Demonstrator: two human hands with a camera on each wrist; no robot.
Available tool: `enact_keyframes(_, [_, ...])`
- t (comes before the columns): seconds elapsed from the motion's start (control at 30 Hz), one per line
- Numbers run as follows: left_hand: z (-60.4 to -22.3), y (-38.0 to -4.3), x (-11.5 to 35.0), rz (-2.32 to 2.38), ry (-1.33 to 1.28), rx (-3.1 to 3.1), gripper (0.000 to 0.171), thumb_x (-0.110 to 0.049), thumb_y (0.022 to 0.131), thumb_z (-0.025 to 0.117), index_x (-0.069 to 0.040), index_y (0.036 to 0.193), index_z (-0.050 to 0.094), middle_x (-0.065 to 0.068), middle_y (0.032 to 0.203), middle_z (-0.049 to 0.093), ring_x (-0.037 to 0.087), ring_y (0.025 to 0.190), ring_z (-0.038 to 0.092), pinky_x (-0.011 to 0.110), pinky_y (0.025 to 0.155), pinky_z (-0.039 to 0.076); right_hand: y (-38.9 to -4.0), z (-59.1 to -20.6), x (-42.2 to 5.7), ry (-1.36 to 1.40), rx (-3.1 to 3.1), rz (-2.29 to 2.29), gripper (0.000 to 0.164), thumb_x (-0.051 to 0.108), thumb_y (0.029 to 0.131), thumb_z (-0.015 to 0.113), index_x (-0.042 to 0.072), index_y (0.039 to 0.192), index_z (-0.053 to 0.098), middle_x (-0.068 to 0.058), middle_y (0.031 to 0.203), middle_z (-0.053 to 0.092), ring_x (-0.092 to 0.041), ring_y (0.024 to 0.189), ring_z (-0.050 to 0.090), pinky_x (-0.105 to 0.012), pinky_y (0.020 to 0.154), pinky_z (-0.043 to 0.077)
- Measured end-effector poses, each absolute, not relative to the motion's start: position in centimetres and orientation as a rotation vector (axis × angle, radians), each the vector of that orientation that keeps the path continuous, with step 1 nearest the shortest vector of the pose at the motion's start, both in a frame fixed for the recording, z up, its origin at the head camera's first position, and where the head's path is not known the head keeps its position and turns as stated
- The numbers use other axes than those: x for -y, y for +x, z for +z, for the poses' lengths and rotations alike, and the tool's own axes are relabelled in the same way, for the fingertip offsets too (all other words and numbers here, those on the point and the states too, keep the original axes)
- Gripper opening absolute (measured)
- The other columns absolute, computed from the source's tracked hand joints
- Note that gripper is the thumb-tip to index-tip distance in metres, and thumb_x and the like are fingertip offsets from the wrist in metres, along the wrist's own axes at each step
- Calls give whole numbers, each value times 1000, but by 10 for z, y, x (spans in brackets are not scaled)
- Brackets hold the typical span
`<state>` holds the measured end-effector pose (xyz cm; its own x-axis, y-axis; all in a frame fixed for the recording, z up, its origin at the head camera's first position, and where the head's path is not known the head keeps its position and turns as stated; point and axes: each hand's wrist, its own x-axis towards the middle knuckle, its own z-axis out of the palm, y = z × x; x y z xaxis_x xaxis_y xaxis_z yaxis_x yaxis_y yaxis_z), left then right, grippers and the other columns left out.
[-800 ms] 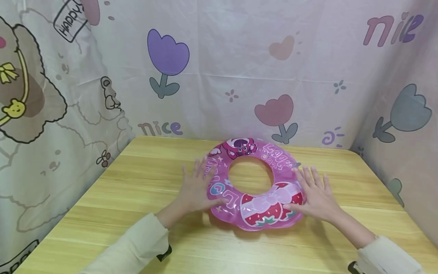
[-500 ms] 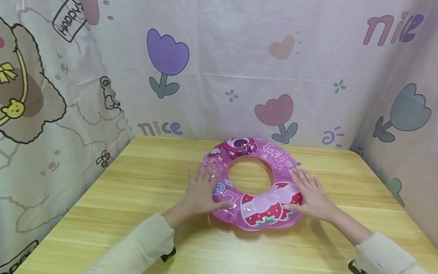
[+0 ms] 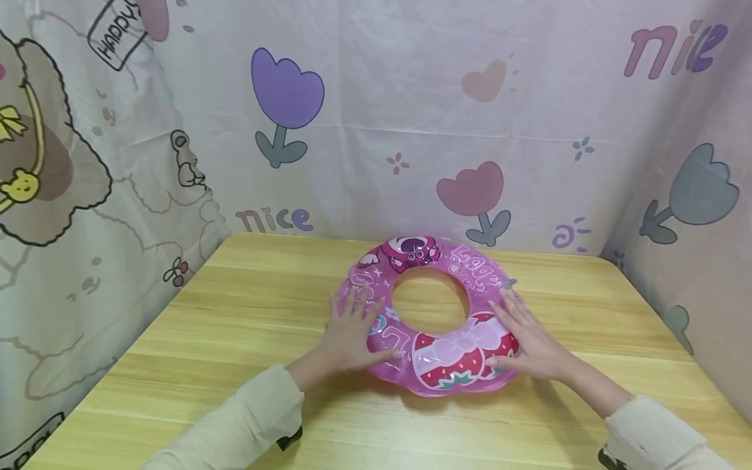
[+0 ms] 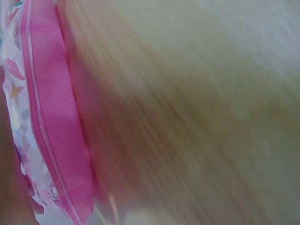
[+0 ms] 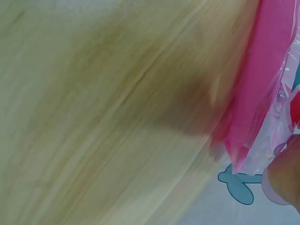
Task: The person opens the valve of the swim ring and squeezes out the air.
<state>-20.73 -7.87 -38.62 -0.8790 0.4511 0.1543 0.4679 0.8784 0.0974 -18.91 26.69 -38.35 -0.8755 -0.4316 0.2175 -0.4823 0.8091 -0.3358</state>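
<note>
A pink inflatable swim ring [image 3: 451,359] lies flat just below and right of the middle of the head view, printed with strawberries, a bow and a cartoon bear. Its round hole frames a patch of wooden table [image 3: 235,339], and a small clear valve [image 3: 510,283] pokes out at its upper right.

The person's left hand [image 3: 350,336] lies over the ring's left side, fingers straight and spread wide. The right hand [image 3: 533,343] lies along the right side, fingers extended and closer together, thumb apart on the strawberry print. Neither hand curls round the ring.

The yellowish table fills the lower frame. Pale cloth [image 3: 382,85] with tulips, hearts and "nice" lettering hangs behind it, and a bear-printed cloth [image 3: 135,254] covers the left. Cream sleeves [image 3: 247,418] enter from the bottom corners.
</note>
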Motion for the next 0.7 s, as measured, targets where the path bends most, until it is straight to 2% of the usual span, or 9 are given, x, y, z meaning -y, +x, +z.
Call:
enact_keyframes(0.1, [-386, -207, 80, -206, -717, 2925, 99, -75, 73, 52, -15, 148, 24, 19, 155, 11, 43, 142, 5, 70, 107, 4, -188, -384, -266, 750, 2836, 581, 98, 48, 71, 73, 1, 144, 29, -26, 153, 12, -35, 144, -4, -72, 101, 18])
enact_keyframes(0.33, [-384, -213, 86, -191, -766, 2938, 97, -73, 74, 53, -16, 148, 24, 19, 155, 10, 44, 142, 3, 69, 107, 3, -185, -383, -264, 776, 2820, 534, 95, 50, 69, 74, 1, 141, 36, -26, 151, 18, -45, 140, 7, -70, 102, 18])
enact_keyframes(0.53, [-381, -217, 95, -187, -812, 2936, 95, -72, 75, 54, -16, 147, 27, 19, 155, 12, 44, 142, 3, 69, 107, 6, -182, -384, -262, 774, 2822, 485, 92, 53, 71, 72, 4, 141, 38, -25, 151, 20, -45, 140, 9, -67, 105, 19])
enact_keyframes(0.7, [-383, -220, 103, -203, -880, 2900, 97, -77, 74, 47, -16, 147, 28, 21, 154, 15, 44, 142, 6, 70, 106, 6, -176, -384, -259, 798, 2806, 448, 85, 53, 73, 69, 6, 139, 42, -23, 151, 21, -43, 141, 9, -66, 105, 21])
